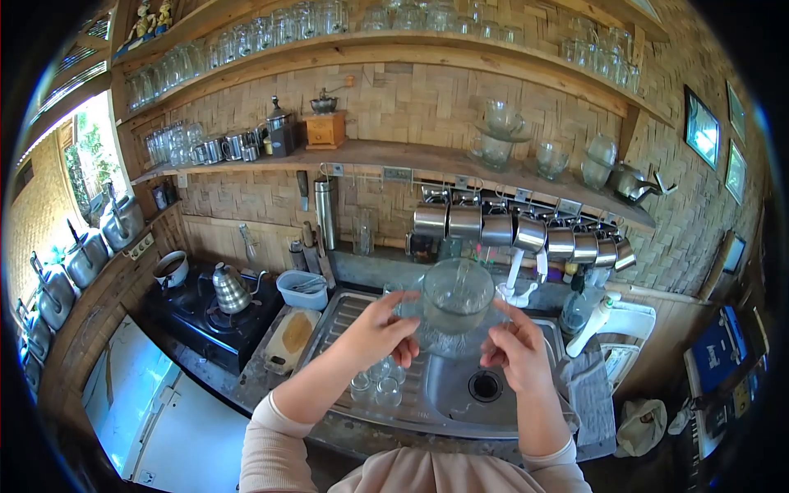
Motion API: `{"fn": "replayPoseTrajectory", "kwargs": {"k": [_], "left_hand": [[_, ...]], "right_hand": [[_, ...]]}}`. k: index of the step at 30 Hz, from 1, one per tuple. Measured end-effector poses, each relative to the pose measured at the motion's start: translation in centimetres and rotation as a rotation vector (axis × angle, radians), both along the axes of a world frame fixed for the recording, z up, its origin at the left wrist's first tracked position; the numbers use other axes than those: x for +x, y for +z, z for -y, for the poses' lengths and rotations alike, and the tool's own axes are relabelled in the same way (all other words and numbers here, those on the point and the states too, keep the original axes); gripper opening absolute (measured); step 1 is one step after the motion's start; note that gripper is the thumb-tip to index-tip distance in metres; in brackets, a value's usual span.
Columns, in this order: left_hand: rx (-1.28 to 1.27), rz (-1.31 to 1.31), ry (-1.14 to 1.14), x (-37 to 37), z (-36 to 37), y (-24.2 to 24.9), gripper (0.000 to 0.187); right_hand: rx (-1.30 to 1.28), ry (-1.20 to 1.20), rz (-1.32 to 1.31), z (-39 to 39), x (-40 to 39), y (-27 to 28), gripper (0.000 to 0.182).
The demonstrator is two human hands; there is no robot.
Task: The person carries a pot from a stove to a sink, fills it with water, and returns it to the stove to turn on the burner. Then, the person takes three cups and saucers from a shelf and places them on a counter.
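Note:
In front of my chest, over the sink, I see a clear glass cup (459,294) sitting on a wide, clear glass saucer (450,343). My left hand (385,327) is closed at the saucer's left side, its index finger reaching along the glass. On the opposite side, my right hand (518,343) is closed with curled fingers and grips the saucer's edge. The transparent glass makes the exact finger contact hard to see. Several drinking glasses (386,390) stand on the ribbed drainboard below my left hand.
The metal sink (448,394) has a white faucet (516,283) behind it. Steel mugs (496,228) hang under the glassware shelf (394,156). A gooseneck kettle (233,289) stands on the black stove (205,320) at left, beside a plastic tub (301,297).

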State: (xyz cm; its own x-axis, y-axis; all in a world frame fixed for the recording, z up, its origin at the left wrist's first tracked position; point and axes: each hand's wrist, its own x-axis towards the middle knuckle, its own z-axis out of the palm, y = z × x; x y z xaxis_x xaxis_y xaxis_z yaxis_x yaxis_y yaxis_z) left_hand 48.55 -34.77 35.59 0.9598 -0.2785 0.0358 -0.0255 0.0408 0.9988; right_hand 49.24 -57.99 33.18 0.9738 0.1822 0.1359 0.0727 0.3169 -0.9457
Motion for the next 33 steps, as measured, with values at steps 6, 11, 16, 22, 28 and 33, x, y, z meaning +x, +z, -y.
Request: {"fn": "replayPoseTrajectory", "kwargs": {"k": [6, 11, 16, 22, 28, 33], "left_hand": [[-0.077, -0.183, 0.043, -5.0, 0.1, -4.6, 0.047], [-0.134, -0.233, 0.051, -7.0, 0.4, -5.8, 0.043], [-0.125, -0.21, 0.006, -6.7, 0.4, -6.7, 0.047], [-0.179, -0.187, 0.003, -6.2, 1.1, -8.7, 0.044], [-0.112, -0.181, -0.179, -5.0, 1.3, -9.1, 0.043], [-0.094, -0.203, -0.391, -4.1, 4.1, -9.8, 0.042]], "right_hand": [[-0.004, 0.015, -0.113, -0.4, -4.7, -3.6, 0.049], [0.035, 0.009, -0.212, -0.7, -6.7, -5.0, 0.05], [0.002, -0.037, -0.206, -0.7, -7.6, -5.6, 0.049], [-0.008, -0.129, -0.16, -1.4, -8.9, -6.1, 0.05], [-0.015, -0.279, -0.158, -1.4, -11.0, -7.1, 0.052], [-0.017, -0.41, -0.151, 0.8, -13.8, -7.7, 0.052]]}}
